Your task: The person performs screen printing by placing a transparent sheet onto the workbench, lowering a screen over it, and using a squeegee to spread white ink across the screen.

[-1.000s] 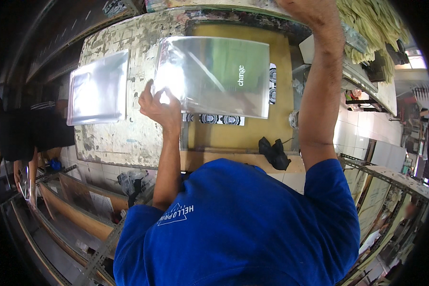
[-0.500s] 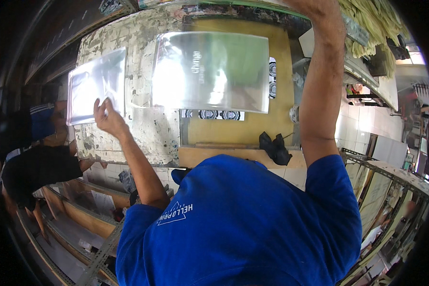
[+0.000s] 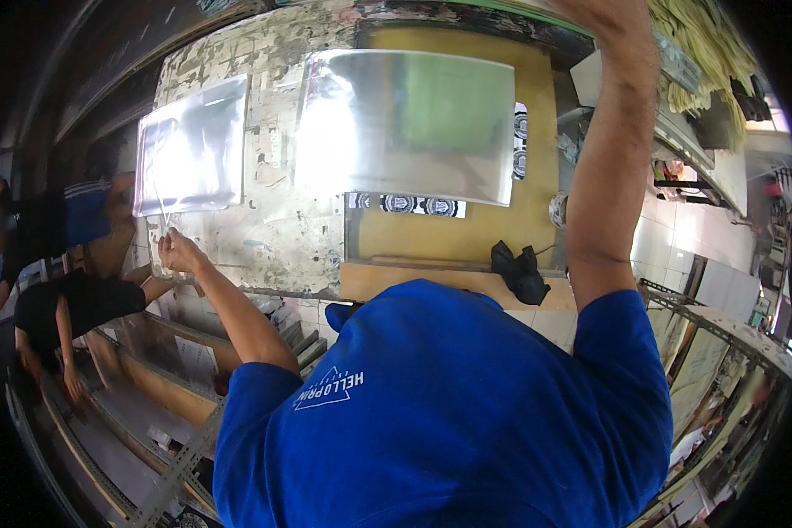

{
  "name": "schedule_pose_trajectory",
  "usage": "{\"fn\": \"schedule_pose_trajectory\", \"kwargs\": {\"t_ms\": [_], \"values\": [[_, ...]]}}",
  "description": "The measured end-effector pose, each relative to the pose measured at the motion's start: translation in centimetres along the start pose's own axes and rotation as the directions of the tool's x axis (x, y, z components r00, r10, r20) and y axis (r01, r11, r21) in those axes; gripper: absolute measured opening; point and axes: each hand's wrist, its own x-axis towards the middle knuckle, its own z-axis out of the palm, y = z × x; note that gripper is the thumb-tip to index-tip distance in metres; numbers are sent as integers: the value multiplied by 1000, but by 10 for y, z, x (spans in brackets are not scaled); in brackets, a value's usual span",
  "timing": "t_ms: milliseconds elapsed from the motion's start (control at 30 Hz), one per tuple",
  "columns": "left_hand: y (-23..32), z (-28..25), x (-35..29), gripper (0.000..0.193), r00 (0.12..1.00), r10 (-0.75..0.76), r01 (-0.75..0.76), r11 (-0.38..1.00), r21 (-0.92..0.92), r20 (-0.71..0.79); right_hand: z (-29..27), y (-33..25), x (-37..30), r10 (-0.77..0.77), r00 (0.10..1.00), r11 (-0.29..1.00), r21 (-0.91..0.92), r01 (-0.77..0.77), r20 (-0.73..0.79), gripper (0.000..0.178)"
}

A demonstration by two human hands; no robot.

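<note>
My left hand [image 3: 181, 253] is closed in a pinch just off the near edge of a stack of clear, shiny plastic sheets [image 3: 207, 141] at the left of the worktable. A thin pale line runs from its fingertips up onto the stack; what they hold is too small to make out. At the top edge, only the base of my right hand [image 3: 600, 16] shows, and its fingers lie outside the picture. Between my arms, a larger clear sheet [image 3: 414, 132] with glare on it lies partly over a yellow board [image 3: 537, 97]. Black-and-white printed strips [image 3: 424, 207] show beside its near and right edges.
The worktable [image 3: 277, 238] has a worn, paint-spotted top. A crumpled black cloth [image 3: 519, 275] rests by a wooden rail [image 3: 387, 280] at its near side. Slotted metal racks [image 3: 176, 480] stand on both sides of me. Two people [image 3: 79, 304] are at the far left.
My left hand has come down from over the left plastic stack to just off its near edge, its fingers pinched. My right arm stays stretched far forward. The view has shifted slightly.
</note>
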Motion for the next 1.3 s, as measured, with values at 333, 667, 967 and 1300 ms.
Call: {"fn": "schedule_pose_trajectory", "kwargs": {"t_ms": [333,667,967,1300], "values": [[58,9,-36,63,967,176,-58,853,519,-183,9,5,-6,1,993,1000,-29,-4,-114,35],[281,16,-268,102,560,465,362,607,-708,685,22,-19,-95,-59,998,995,-79,58,-14,40],[202,7,-334,94,441,310,382,784,-489,842,67,-34,-198,385,890,868,230,-439,244,34],[147,14,-354,88,509,563,-526,802,-282,651,138,-17,-273,357,730,934,-252,-255,582,78]]}}
